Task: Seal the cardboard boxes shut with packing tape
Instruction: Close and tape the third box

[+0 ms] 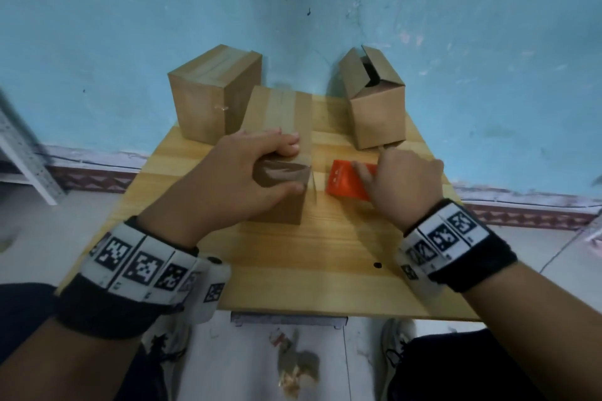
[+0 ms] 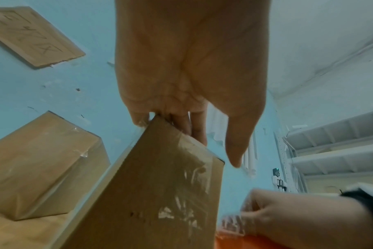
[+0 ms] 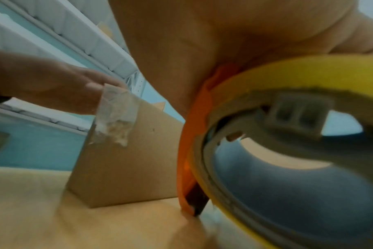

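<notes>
Three cardboard boxes stand on the wooden table [image 1: 309, 264]. The middle box [image 1: 283, 107] [image 2: 160, 193] [image 3: 128, 168] has a clear tape strip along its top and down its near face [image 1: 280, 172] [image 3: 115, 124]. My left hand [image 1: 247, 169] [image 2: 181, 67] lies over its near top edge, fingers on top, thumb on the taped face. To the right of that box my right hand [image 1: 404, 182] [image 3: 202, 42] grips an orange tape dispenser [image 1: 345, 182] [image 3: 192, 151] with a yellow roll [image 3: 287, 67], low over the table. The back-left box [image 1: 202, 98] [image 2: 38, 160] is taped. The back-right box [image 1: 378, 114] has a raised flap.
A blue wall rises just behind the table. Grey metal shelving [image 1: 19, 146] [image 2: 341, 143] stands at the far left. A flat cardboard piece [image 2: 32, 37] shows in the left wrist view. Tape scraps [image 1: 296, 365] lie on the floor between my shoes.
</notes>
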Action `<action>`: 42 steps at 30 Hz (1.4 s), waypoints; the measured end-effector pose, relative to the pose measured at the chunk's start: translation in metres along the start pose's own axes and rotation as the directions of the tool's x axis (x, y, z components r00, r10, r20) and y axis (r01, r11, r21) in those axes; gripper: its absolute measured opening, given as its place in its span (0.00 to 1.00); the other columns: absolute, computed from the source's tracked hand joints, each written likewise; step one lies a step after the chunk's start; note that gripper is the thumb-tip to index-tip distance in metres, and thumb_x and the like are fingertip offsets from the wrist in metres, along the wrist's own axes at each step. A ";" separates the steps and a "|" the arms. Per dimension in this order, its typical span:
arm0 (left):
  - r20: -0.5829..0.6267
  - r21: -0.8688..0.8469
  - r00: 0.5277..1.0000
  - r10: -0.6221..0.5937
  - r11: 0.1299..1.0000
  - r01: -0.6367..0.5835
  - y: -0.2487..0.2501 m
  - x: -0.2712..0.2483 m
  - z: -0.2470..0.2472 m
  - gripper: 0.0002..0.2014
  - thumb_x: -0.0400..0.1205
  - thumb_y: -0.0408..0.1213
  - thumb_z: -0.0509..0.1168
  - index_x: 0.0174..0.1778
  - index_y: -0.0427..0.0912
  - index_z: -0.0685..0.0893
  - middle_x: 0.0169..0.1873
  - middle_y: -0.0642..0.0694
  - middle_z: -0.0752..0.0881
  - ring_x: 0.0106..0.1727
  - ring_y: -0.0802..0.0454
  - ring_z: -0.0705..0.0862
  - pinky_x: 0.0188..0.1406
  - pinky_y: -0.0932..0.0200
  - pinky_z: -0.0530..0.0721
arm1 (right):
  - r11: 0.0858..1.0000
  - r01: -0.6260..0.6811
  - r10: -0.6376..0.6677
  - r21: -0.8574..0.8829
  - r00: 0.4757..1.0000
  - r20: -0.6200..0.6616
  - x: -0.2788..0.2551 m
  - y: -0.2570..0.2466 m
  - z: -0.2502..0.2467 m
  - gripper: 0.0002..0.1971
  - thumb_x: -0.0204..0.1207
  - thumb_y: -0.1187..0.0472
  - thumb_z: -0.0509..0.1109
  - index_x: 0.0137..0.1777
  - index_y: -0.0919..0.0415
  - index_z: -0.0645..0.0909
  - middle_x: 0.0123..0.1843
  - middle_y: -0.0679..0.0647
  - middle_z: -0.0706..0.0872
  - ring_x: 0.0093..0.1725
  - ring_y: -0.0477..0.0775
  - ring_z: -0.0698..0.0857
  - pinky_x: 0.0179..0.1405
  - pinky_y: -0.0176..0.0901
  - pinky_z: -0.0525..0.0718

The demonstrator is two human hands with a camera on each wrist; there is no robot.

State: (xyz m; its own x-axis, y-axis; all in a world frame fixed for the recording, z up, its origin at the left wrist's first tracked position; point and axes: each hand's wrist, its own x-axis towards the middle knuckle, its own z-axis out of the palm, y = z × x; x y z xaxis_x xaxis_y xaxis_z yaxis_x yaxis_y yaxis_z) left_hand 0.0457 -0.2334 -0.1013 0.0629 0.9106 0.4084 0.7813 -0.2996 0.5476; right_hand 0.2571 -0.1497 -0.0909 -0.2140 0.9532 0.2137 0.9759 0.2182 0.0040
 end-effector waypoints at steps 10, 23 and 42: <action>0.002 -0.070 0.999 -0.048 0.996 0.048 -0.003 0.004 -0.001 0.16 0.83 0.48 0.68 0.68 0.54 0.85 0.70 0.69 0.79 0.76 0.75 0.69 0.86 0.47 0.55 | 0.992 0.107 -0.118 0.070 0.980 0.162 -0.017 0.002 0.005 0.22 0.83 0.42 0.58 0.32 0.53 0.63 0.31 0.51 0.71 0.35 0.58 0.77 0.38 0.48 0.76; -0.188 0.125 0.982 0.011 0.992 0.013 0.013 0.003 0.015 0.23 0.72 0.49 0.77 0.63 0.49 0.87 0.59 0.56 0.89 0.64 0.62 0.85 0.66 0.66 0.80 | 0.582 0.302 -0.505 0.755 0.862 0.044 0.000 -0.019 -0.004 0.09 0.71 0.65 0.68 0.36 0.54 0.88 0.36 0.49 0.90 0.40 0.48 0.89 0.47 0.57 0.89; 0.070 0.051 0.998 -0.010 0.999 0.006 -0.001 0.001 -0.002 0.30 0.67 0.26 0.75 0.66 0.49 0.84 0.72 0.59 0.80 0.75 0.63 0.76 0.69 0.75 0.71 | 0.364 0.289 -0.633 0.885 0.774 0.008 -0.011 -0.030 -0.009 0.21 0.71 0.78 0.64 0.56 0.59 0.89 0.51 0.50 0.92 0.53 0.39 0.90 0.56 0.44 0.89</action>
State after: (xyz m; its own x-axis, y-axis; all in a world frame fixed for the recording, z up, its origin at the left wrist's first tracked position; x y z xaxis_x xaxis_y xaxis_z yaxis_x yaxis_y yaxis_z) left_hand 0.0437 -0.2333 -0.0999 0.0982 0.9312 0.3511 0.8122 -0.2789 0.5125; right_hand 0.2310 -0.1689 -0.0851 -0.7841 0.6009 0.1553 0.2554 0.5404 -0.8017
